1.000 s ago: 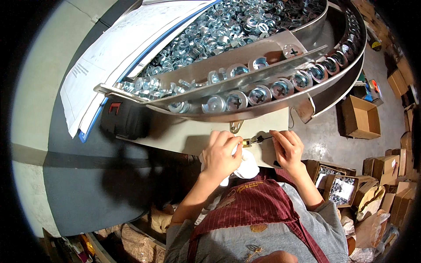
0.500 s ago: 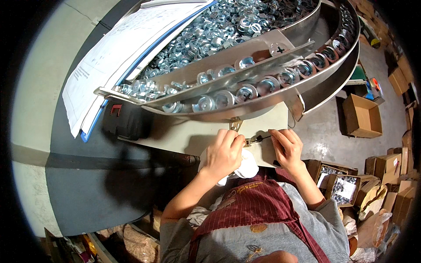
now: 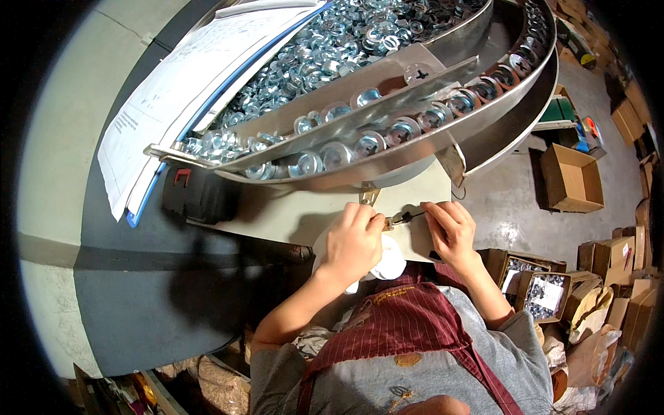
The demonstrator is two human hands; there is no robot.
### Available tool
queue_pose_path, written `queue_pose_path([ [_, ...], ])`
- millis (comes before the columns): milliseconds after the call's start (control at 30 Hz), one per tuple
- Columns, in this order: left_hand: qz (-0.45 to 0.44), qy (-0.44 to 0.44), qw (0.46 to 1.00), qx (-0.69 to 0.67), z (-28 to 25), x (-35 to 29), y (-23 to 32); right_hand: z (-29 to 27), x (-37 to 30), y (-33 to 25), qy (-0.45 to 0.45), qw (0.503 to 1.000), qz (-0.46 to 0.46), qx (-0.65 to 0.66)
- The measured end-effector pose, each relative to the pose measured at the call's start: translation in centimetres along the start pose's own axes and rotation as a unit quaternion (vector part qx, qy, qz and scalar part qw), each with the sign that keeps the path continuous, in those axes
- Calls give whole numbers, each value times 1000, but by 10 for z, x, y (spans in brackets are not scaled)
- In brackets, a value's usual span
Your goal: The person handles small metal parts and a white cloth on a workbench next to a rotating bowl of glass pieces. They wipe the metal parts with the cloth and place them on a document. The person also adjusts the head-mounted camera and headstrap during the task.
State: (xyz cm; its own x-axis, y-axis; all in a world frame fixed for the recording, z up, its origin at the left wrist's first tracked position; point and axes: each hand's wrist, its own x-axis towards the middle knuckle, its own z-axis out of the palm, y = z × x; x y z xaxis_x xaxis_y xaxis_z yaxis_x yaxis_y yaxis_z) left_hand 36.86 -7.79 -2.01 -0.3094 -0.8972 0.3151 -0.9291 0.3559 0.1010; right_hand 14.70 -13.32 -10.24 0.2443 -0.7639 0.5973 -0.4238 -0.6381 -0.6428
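Observation:
My left hand [image 3: 354, 238] is closed, fingers bent together, beside a small brass-coloured metal piece [image 3: 389, 223] at the table's near edge. Whatever its fingers hold is hidden. To the right, my right hand [image 3: 451, 232] pinches the end of a thin dark rod-like piece [image 3: 409, 216], whose other end reaches the brass-coloured piece. White rounded objects [image 3: 391, 259] lie below my left hand, partly covered by it; their kind is unclear. Beyond both hands, a metal feeder bowl [image 3: 387, 158] holds many shiny screws with washers [image 3: 332, 62], some lined up along its outer track.
A blue clipboard with papers [image 3: 173, 76] leans over the bowl's left side. A black box-shaped device [image 3: 200, 197] sits under it on the pale tabletop [image 3: 277, 225]. On the floor to the right stand an open cardboard box [image 3: 571, 178] and cartons of metal parts [image 3: 544, 296].
The bowl and its screws sit slightly further left in the picture. Both hands keep nearly the same place and grip.

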Motion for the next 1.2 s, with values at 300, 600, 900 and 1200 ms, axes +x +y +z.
queue_pose_path([
  [300, -103, 89, 987, -90, 1, -10, -15, -1, 0, 0, -3, 1000, 0, -3],
  [600, -57, 124, 979, -152, -2, -21, -7, -4, 0, -4, 0, 1000, -19, -25],
  [900, -93, 168, 958, -212, 10, -23, -8, -19, 2, -22, -28, 998, -44, -32],
  [1200, -87, 73, 973, -202, 14, 2, -1, -18, 10, -23, -83, 968, 195, 135],
])
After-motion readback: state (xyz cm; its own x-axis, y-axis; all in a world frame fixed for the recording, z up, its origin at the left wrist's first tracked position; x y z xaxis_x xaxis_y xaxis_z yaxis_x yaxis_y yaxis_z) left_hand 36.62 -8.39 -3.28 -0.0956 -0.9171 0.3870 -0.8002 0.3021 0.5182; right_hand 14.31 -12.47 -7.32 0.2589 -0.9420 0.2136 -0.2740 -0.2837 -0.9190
